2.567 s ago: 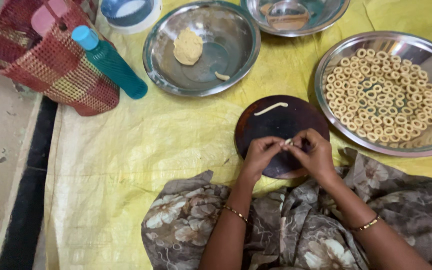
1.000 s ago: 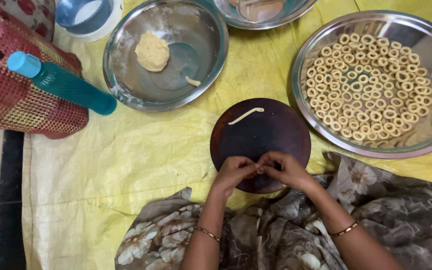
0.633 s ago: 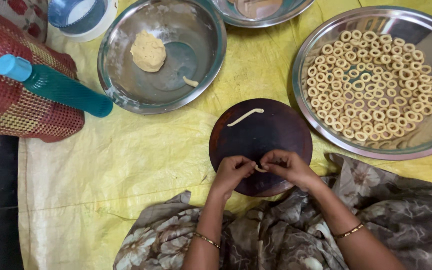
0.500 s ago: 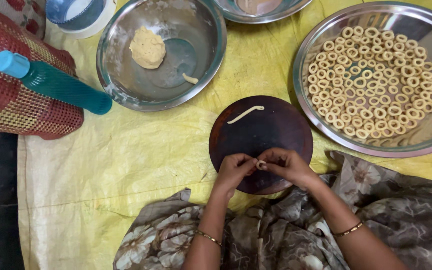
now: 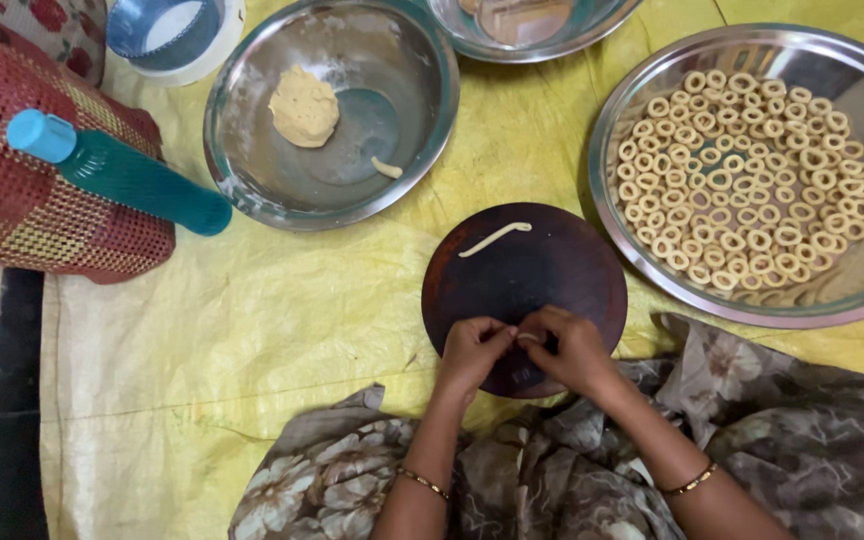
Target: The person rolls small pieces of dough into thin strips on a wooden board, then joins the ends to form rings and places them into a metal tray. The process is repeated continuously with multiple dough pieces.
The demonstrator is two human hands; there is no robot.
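My left hand (image 5: 474,352) and my right hand (image 5: 572,349) meet fingertip to fingertip over the near edge of a dark round wooden board (image 5: 524,292), pinching a small piece of pale dough (image 5: 527,337) between them. A thin rolled dough strand (image 5: 494,238) lies on the far part of the board. To the right, a wide steel plate (image 5: 857,300) holds several small dough rings (image 5: 742,180). A steel bowl (image 5: 252,170) beyond the board holds a dough lump (image 5: 304,106) and a small dough bit (image 5: 386,167).
A yellow sheet (image 5: 252,330) covers the floor. A teal bottle (image 5: 117,170) lies on a red mesh basket (image 5: 22,210) at the left. A white and blue tub (image 5: 177,35) and another steel bowl (image 5: 527,25) stand at the far edge. Patterned fabric (image 5: 802,430) covers my lap.
The view has shifted slightly. My hands stay together at the board's near edge, fingers working the small dough piece. The strand on the board has not moved.
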